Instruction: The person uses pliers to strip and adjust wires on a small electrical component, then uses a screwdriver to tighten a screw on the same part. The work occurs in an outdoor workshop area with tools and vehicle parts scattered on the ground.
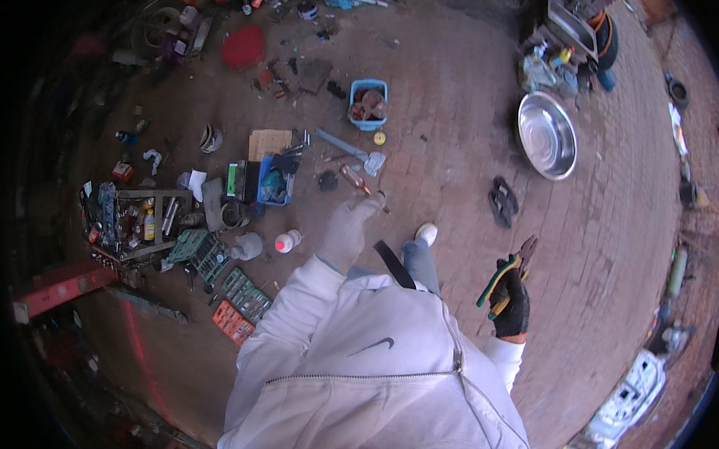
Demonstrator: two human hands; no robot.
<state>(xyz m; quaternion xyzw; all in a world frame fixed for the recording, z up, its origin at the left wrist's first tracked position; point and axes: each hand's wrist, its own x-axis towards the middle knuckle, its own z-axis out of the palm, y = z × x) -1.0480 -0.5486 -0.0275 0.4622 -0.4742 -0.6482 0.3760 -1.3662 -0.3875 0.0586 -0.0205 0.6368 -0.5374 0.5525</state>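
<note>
In the head view, at the person's right side, the black-gloved right hand [510, 301] is wrapped around pliers [525, 252] with green-and-yellow handles, held above the brick floor [457, 161]. The pale-gloved left hand [350, 226] is just beside a reddish tool [353, 178]; whether its fingers pinch anything, I cannot tell. Farther out stand a blue basket [367, 125] and a round metal basin [547, 136].

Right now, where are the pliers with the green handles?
On the head view's right side, the pliers are in the right hand, below the silver basin.
</note>
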